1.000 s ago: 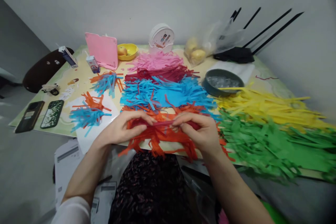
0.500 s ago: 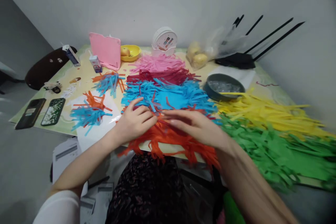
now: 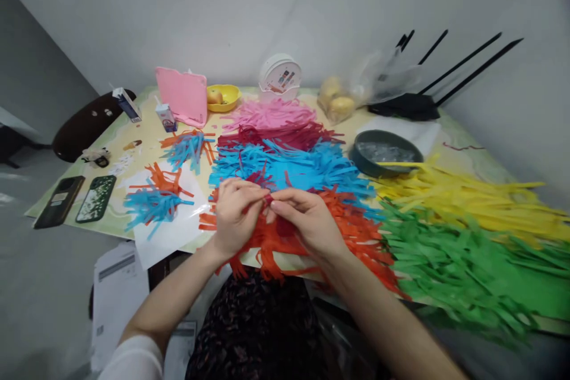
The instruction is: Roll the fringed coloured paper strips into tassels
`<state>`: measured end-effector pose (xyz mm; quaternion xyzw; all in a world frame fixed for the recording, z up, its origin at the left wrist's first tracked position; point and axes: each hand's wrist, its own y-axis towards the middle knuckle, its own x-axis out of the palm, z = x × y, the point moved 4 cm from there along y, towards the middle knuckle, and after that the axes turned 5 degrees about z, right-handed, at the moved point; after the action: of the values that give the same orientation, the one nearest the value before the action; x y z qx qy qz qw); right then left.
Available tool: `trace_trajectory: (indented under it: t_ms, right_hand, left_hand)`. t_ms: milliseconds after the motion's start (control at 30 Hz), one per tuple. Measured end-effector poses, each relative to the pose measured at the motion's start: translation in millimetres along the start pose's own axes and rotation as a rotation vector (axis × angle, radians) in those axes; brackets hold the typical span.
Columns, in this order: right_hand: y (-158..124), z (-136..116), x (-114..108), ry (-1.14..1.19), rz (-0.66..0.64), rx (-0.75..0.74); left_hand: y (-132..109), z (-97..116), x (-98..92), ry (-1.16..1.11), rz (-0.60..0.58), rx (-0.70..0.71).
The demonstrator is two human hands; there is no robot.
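My left hand (image 3: 235,214) and my right hand (image 3: 308,219) meet over the table's front, fingertips closed in a pinch. Between them they grip a crimson fringed strip (image 3: 268,199), twisted narrow at the fingers. Some of its loose ends show just beyond my left fingers. Below both hands spreads an orange fringed sheet (image 3: 360,228), its strands hanging over the table edge. Farther back lie blue (image 3: 294,171), crimson (image 3: 289,135) and pink fringed sheets (image 3: 271,113). Two blue-and-orange tassels, a near one (image 3: 158,199) and a far one (image 3: 190,148), lie to the left.
Yellow (image 3: 481,193) and green fringed sheets (image 3: 467,267) cover the right side. A dark bowl (image 3: 386,153) holds clear plastic. Two phones or cases (image 3: 95,199), drink cartons (image 3: 166,117), a pink tablet case (image 3: 182,95), a yellow fruit bowl (image 3: 229,98) and bagged fruit (image 3: 338,104) stand around.
My fingers, looser before over the orange sheet, have drawn together into a pinch on the crimson strip. The right hand has moved left and down. The view has shifted slightly.
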<state>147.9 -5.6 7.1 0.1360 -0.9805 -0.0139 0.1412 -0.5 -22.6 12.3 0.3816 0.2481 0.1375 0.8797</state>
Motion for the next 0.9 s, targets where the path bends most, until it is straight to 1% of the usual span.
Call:
trace_trajectory:
  t_ms: [33,67,133,167,200,267,333,367,400,433,467,500,533,567,633,667,700,767,833,900]
  right_hand:
    - [2.3,-4.7,-0.3,-0.011,0.009,-0.039]
    - [4.4,-9.7,-0.7,-0.032,0.005,-0.076]
    - [6.9,-19.2,-2.2,-0.089,-0.012,-0.15]
    - [7.2,-23.4,-3.2,-0.119,-0.007,-0.189]
    - [7.0,-26.8,-4.4,-0.152,0.014,-0.23]
    - [7.0,-31.7,-7.4,-0.254,0.073,-0.32]
    - [11.8,-35.7,-12.3,-0.424,0.067,-0.431]
    - [17.6,-38.0,-18.3,-0.532,0.043,-0.489]
    - [26.4,-40.8,-28.8,-0.649,0.028,-0.536]
    - [38.8,-43.9,-45.5,-0.784,0.047,-0.546]
    - [54.0,-47.9,-68.6,-0.918,0.108,-0.528]
    - [71.5,-51.9,-98.0,-1.059,0.218,-0.447]
    - [89.1,-54.9,-132.5,-1.206,0.369,-0.289]
    - [105.2,-58.5,-164.8,-1.266,0.455,-0.2]
    - [132.1,-60.3,-220.7,-1.343,0.526,-0.062]
    - [142.0,-57.5,-243.2,-1.375,0.536,0.007]
    - [149.6,-52.4,-261.0,-1.403,0.528,0.071]
    - [159.2,-37.4,-284.2,-1.45,0.488,0.18]
    - [164.3,-20.6,-294.9,-1.489,0.437,0.261]
    - [167.6,-7.0,-299.3,-1.528,0.396,0.318]
  left_hand:
    - [2.5,2.1,4.4,-0.095,0.027,-0.091]
    - [5.2,3.9,9.0,-0.193,0.029,-0.176]
    - [11.1,6.9,17.6,-0.359,-0.013,-0.302]
    - [13.8,7.8,21.3,-0.414,-0.041,-0.34]
    - [16.4,7.9,24.6,-0.449,-0.057,-0.365]
    - [20.6,5.0,30.1,-0.471,-0.042,-0.397]
    - [23.4,-1.6,35.2,-0.461,0.014,-0.441]
    - [24.3,-6.1,37.0,-0.45,0.055,-0.476]
    - [25.0,-10.8,37.8,-0.44,0.105,-0.513]
    - [25.7,-15.2,37.8,-0.438,0.153,-0.545]
    - [26.3,-19.0,37.1,-0.445,0.197,-0.568]
    - [27.0,-21.9,35.9,-0.461,0.228,-0.583]
    - [27.8,-23.9,34.8,-0.48,0.238,-0.59]
    - [28.5,-24.8,34.0,-0.492,0.225,-0.592]
    - [29.2,-24.6,33.4,-0.458,0.156,-0.595]
    - [29.2,-23.7,33.3,-0.41,0.119,-0.593]
    - [29.2,-22.5,33.5,-0.35,0.084,-0.586]
    - [29.8,-19.1,35.3,-0.239,0.023,-0.548]
    - [30.8,-15.5,39.2,-0.185,-0.021,-0.5]
    - [31.3,-13.2,43.8,-0.166,-0.044,-0.473]
